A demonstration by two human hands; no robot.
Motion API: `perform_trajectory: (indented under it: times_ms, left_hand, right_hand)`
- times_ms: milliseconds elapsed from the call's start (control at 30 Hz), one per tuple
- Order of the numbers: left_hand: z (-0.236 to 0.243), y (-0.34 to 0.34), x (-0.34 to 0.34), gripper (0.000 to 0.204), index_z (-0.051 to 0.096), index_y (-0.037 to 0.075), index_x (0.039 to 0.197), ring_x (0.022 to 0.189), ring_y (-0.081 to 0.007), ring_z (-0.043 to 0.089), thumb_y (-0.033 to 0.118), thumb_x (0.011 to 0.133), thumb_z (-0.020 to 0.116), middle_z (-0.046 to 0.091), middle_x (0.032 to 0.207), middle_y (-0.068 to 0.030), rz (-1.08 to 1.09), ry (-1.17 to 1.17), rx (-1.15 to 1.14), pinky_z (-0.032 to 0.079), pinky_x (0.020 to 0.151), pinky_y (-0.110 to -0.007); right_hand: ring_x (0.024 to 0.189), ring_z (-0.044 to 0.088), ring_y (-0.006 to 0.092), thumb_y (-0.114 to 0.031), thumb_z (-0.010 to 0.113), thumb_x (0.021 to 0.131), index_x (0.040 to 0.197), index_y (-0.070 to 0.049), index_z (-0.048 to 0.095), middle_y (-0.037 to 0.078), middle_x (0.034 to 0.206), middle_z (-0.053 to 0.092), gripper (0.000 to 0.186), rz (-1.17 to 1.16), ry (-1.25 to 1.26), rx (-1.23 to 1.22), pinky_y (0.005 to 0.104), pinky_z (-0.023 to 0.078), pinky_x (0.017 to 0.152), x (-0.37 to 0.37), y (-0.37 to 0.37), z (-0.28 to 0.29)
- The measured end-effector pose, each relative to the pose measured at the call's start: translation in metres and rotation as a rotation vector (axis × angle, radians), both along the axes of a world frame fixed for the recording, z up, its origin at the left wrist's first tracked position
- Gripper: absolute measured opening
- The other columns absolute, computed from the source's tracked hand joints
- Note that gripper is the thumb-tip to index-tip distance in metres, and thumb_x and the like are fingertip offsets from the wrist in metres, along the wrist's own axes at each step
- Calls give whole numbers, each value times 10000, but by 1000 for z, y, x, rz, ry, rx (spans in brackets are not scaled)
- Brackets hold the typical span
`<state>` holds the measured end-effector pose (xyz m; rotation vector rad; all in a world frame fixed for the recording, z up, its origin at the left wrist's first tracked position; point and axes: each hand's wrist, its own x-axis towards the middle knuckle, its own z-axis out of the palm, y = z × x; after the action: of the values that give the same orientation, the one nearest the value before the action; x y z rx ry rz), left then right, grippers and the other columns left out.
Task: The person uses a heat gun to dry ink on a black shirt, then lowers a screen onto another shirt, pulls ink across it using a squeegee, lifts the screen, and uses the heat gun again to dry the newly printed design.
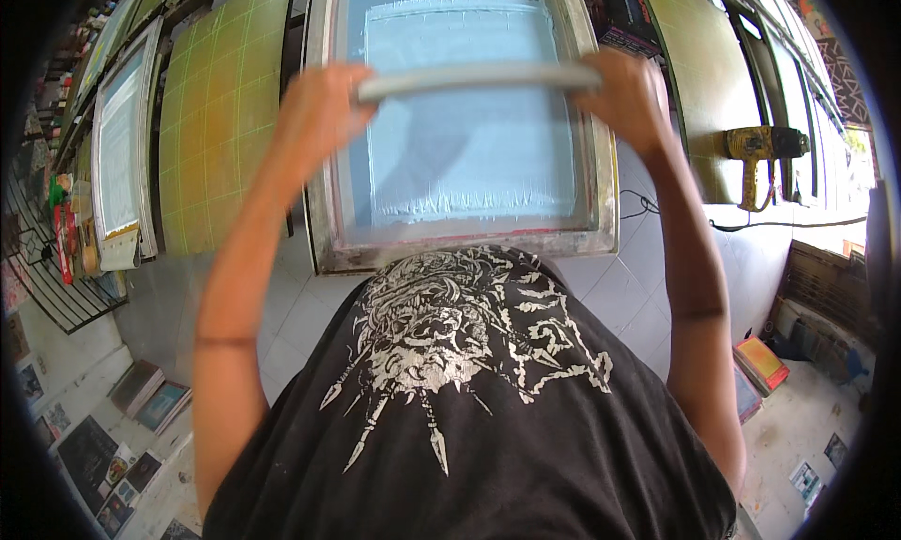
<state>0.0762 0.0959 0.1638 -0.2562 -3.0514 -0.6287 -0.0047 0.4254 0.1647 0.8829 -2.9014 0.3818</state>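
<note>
My left hand [324,113] and my right hand [633,99] are closed round the two ends of a long grey squeegee [474,77]. The squeegee lies crosswise above a screen-printing frame [322,202] with worn, stained wooden sides. Across the frame's light blue mesh [479,151] runs a paler rectangle with ragged lower and upper edges. Both hands are a little smeared by motion. I cannot tell whether the squeegee's lower edge touches the mesh.
Boards with yellow-green grid lines [221,118] stand left, beside a framed screen [122,151]. At right, a yellow-and-black heat gun or drill [762,146] lies on a greenish board [704,61]; a dark cable [788,225] trails there. A black wire rack [70,277] is far left.
</note>
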Motion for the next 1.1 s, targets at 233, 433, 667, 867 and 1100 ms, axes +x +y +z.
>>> perform_trajectory:
  times_ms: [233,433,667,867,1100]
  left_hand:
    - [-45,28,160,427,666,26,1039,943,-304,645,-8,614,684,659,1040,-155,-89,-64,88,517,859,-377]
    - [-77,37,163,334,667,7,962,912,-281,650,-37,631,650,668,954,-126,-97,172,40,534,822,-357]
    - [-96,13,64,425,665,33,1026,946,-270,646,-26,607,709,664,1021,-120,-112,164,-30,537,826,-353]
    - [-108,-15,-63,429,661,108,1046,876,-302,639,128,630,761,664,996,-110,-49,144,-111,529,760,-391]
    - [-57,-38,-178,306,688,44,903,703,-292,637,245,679,741,669,768,-148,-77,-3,-5,496,660,-379]
  right_hand:
    - [853,651,248,-104,752,597,910,-84,663,68,915,677,326,2,-87,-73,363,534,741,169,34,-36]
    - [847,659,232,-59,725,614,853,-56,649,64,886,683,251,-16,34,-94,343,535,740,169,33,-70]
    - [905,631,255,-56,753,542,980,-106,652,68,975,661,452,-20,-9,-20,370,531,768,70,20,-87]
    - [860,644,259,-245,768,629,936,-129,636,58,908,663,353,2,189,-36,387,536,695,-54,-4,-108]
    - [759,668,328,-432,742,600,922,-64,719,194,792,675,490,-134,-31,296,422,537,682,-184,-38,-55]
